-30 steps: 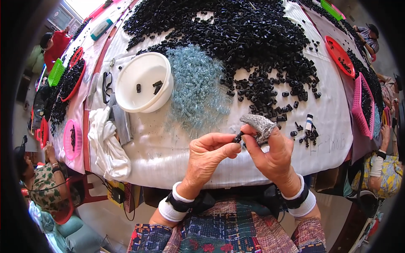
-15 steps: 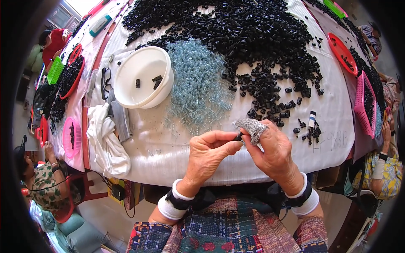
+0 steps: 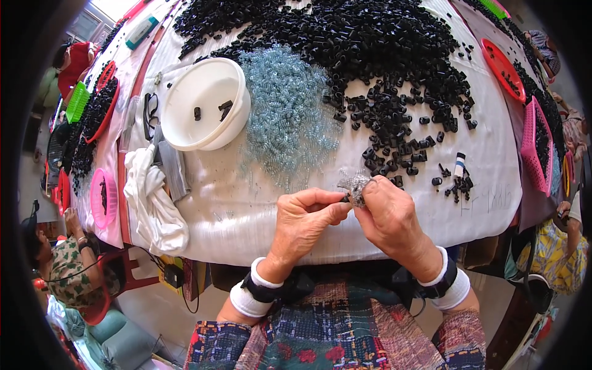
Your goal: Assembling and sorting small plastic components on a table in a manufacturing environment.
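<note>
Close to the table's front edge, my two hands meet. My left hand [image 3: 303,225] pinches a small black plastic part [image 3: 346,198] between thumb and fingertips. A crumpled grey speckled cloth [image 3: 355,184] is gripped in my right hand [image 3: 394,213], bunched against the black part's end. Fingers and cloth cover most of the part. Beyond my hands lies a heap of small clear bluish springs [image 3: 287,117]. Behind and right of it spreads a large pile of black plastic parts [image 3: 382,52].
A white bowl [image 3: 240,117] with a few black parts stands left of the springs. Glasses [image 3: 150,116] and a white cloth [image 3: 151,206] lie farther left. Beside a white-capped stick [image 3: 459,164] at right are small black pieces [image 3: 457,188]. Other people sit at both sides.
My right hand has turned and moved slightly left, bringing the grey cloth over the black part's end. The left hand keeps its pinch. The whole view has shifted a little.
</note>
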A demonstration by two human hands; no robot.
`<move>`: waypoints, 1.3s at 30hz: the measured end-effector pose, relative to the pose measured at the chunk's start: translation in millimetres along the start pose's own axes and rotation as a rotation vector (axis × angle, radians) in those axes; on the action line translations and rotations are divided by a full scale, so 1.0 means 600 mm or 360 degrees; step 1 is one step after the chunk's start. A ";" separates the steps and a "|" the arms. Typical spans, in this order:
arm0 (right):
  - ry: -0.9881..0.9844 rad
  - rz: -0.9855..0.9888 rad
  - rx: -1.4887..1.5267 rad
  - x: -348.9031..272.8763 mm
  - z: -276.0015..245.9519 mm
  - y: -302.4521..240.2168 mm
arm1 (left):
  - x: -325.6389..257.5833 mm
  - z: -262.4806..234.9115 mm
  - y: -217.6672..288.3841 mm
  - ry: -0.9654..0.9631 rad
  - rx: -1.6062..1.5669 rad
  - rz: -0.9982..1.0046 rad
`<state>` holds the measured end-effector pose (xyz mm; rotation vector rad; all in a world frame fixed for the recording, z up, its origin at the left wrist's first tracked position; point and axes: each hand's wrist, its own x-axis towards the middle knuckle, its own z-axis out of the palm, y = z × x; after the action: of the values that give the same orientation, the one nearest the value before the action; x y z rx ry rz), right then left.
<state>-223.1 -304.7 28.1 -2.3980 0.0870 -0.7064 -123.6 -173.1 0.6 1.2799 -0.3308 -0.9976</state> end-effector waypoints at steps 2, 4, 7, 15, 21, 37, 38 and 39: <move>-0.0013 0.0056 0.0020 -0.001 0.000 0.001 | 0.001 0.001 0.001 -0.0001 0.0025 -0.0016; -0.0022 0.0155 0.0029 -0.001 -0.001 0.002 | 0.004 0.005 0.004 -0.0001 0.0009 -0.0108; -0.0051 0.0261 0.0075 0.001 -0.002 -0.004 | 0.004 0.004 0.011 -0.0026 -0.0068 -0.0162; -0.0045 0.0226 0.0039 0.004 0.002 -0.006 | 0.011 0.002 0.023 -0.0027 -0.0233 -0.0352; 0.0027 0.0217 0.0016 0.013 0.000 -0.008 | 0.019 0.012 0.012 0.0067 -0.0521 -0.0283; 0.0056 0.0140 -0.0372 0.005 0.026 -0.001 | 0.021 0.019 0.002 0.0014 -0.0989 -0.0349; 0.0036 0.0127 -0.0388 0.007 0.024 -0.003 | 0.021 0.018 0.002 0.0016 -0.0991 -0.0350; 0.0016 0.0113 -0.0404 0.009 0.023 -0.004 | 0.020 0.017 0.002 -0.0001 -0.0984 -0.0341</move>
<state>-211.4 -296.3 22.9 -2.6173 0.2799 -0.7105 -123.6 -189.2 0.9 0.7583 0.1198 -1.1645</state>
